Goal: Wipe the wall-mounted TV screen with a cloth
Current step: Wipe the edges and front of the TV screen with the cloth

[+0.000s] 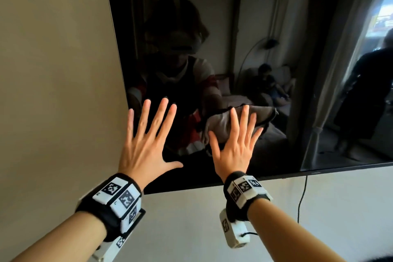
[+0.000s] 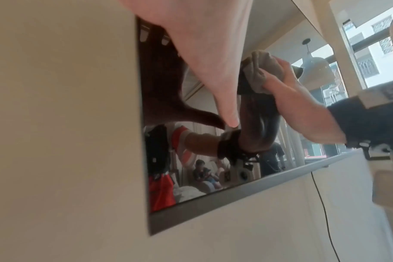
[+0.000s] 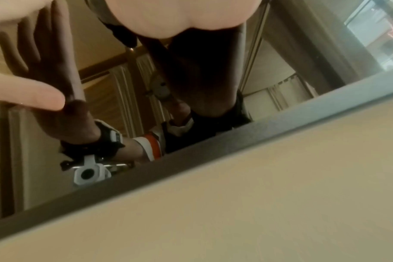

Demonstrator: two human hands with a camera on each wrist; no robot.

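The dark wall-mounted TV screen (image 1: 255, 27) fills the upper right of the head view. My left hand (image 1: 146, 144) lies flat on its lower left corner, fingers spread and holding nothing. My right hand (image 1: 234, 146) presses a grey-beige cloth (image 1: 263, 114) flat against the glass with straight, spread fingers. In the left wrist view the bunched cloth (image 2: 260, 69) shows under the right hand (image 2: 303, 106), and the left hand (image 2: 202, 44) touches the glass with its thumb tip. The right wrist view shows the right palm (image 3: 180, 16) against the screen; most of the cloth is hidden there.
A beige wall (image 1: 53, 70) borders the TV on the left and a white wall (image 1: 191, 219) lies below its lower bezel (image 1: 276, 177). A thin black cable (image 1: 302, 198) hangs under the TV. The glass mirrors a room with people in it.
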